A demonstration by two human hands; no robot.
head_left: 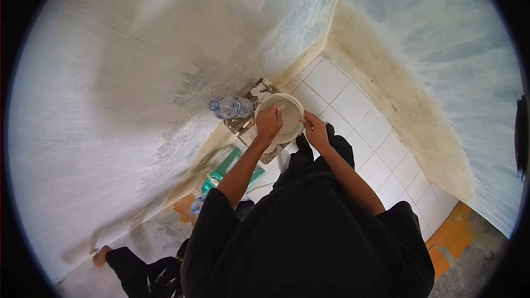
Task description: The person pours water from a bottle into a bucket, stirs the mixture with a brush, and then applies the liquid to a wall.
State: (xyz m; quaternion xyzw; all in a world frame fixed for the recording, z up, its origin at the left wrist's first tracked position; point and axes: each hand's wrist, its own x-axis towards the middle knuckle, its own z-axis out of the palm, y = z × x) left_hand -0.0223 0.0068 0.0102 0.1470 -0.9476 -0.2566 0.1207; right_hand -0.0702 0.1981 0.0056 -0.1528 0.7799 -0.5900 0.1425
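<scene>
A round white bucket smeared with pale plaster stands on the floor in front of me, near the corner of two walls. My left hand is closed on its near left rim. At the bucket's near right edge, my right hand grips the rim too. Both arms reach down from my black sleeves. A clear plastic water bottle lies on its side just left of the bucket, on a stained board.
White floor tiles run to the right along a yellowed wall base. A green packet and a second small bottle lie by the left wall. Another person's hand and dark sleeve touch that wall at lower left. Orange patches mark the floor.
</scene>
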